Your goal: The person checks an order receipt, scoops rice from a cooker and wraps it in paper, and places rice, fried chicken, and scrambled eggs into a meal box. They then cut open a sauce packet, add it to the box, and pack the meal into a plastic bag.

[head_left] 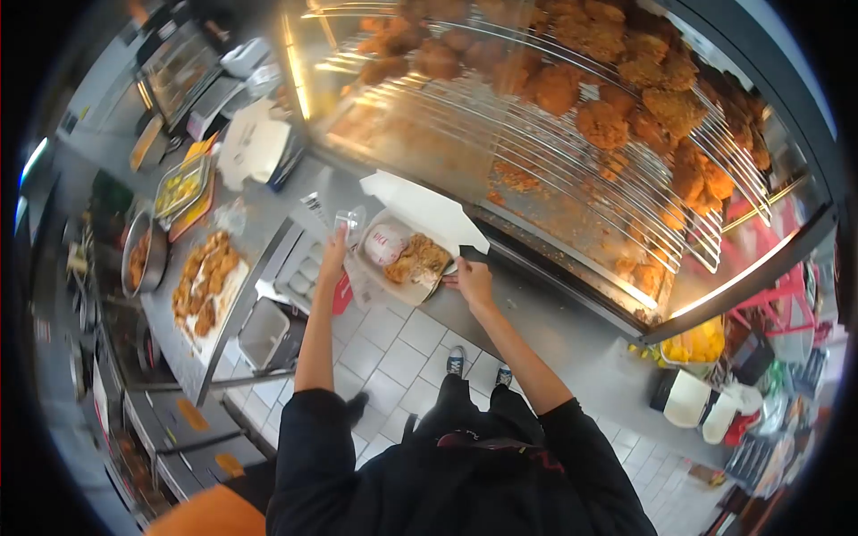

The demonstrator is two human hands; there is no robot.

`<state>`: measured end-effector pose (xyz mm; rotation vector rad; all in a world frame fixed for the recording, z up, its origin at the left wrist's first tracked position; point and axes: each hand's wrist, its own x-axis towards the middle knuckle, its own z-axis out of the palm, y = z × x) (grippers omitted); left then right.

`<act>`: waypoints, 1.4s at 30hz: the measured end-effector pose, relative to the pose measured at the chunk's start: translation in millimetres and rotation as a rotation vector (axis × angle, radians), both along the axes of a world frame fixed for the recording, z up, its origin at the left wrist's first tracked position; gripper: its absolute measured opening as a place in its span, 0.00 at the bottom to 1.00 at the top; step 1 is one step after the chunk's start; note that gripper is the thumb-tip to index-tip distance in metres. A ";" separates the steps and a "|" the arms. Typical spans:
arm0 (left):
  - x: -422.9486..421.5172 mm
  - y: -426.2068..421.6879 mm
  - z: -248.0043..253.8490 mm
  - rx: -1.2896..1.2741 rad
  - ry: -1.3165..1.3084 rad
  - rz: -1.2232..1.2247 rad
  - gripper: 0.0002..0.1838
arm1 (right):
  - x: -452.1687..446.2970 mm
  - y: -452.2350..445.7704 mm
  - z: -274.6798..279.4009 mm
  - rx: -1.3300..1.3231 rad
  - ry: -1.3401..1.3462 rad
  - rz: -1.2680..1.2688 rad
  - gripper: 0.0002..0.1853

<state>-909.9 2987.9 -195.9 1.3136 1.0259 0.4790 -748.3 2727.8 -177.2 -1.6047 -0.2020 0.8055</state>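
Takeaway box: open, at the near edge of the worktop point(554, 335), in front of the warmer cabinet point(402, 125); near side shows against the tile floor point(380, 357); can't tell if its base is supported. The takeaway box point(400, 290) is the thing in work.
Inside box: wrapped rice point(385, 245) at the left end, fried chicken point(418, 260) beside it toward the right.
Box risk: could tip or drop food if the right-hand grip slips, since the near side may be unsupported.
Lid risk: the raised lid point(429, 213) might catch on the cabinet front if the box is pushed forward.
Box axis: long axis slants, upper left to lower right in view; lid hinges on the far side, opening toward the cabinet.
Right hand: point(471, 280) grasping the box's right end.
Left hand: point(334, 252) fingers apparently closed on a clear cup point(351, 217), beside the box's left end; blurred.
Cup risk: might knock the box if swung right, being so near.
Cabinet: wire racks point(496, 103) carrying more fried pieces.
Left side: chicken pieces point(210, 277) piled near a metal bowl point(130, 268).
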 end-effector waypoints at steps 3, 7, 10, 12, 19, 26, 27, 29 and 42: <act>-3.3 -23.6 15.3 -0.050 -0.052 -0.047 0.44 | -5.1 -12.9 1.3 -0.127 -0.285 -0.016 0.18; -9.0 -72.8 21.5 -0.078 0.021 -0.037 0.41 | -17.5 -62.3 7.9 -0.363 -0.757 0.126 0.12; -17.2 -93.4 -32.8 -0.319 -0.158 -0.219 0.37 | -30.1 -107.9 17.6 -0.402 -0.736 -0.044 0.10; -3.1 -156.5 10.8 -0.466 -0.268 -0.196 0.33 | -30.1 -146.1 8.8 -0.450 -0.835 -0.165 0.09; 45.4 -253.4 51.5 -0.900 -0.578 -0.418 0.39 | 19.2 -309.3 7.0 -0.796 -0.891 -0.256 0.08; 68.8 -317.2 98.2 -1.045 -0.631 -0.606 0.38 | -6.0 -310.2 150.5 -0.672 -0.701 -0.275 0.20; 72.3 -332.8 105.9 -0.975 -0.638 -0.661 0.37 | -16.5 -299.0 168.1 -0.488 -0.684 -0.157 0.24; 76.4 -358.0 106.3 -0.908 -0.641 -0.724 0.36 | -33.2 -277.1 185.4 -0.251 -0.741 0.016 0.34; 107.7 -514.6 105.1 -0.279 -0.337 -0.549 0.31 | 12.3 -373.4 145.0 0.011 -1.008 -0.008 0.31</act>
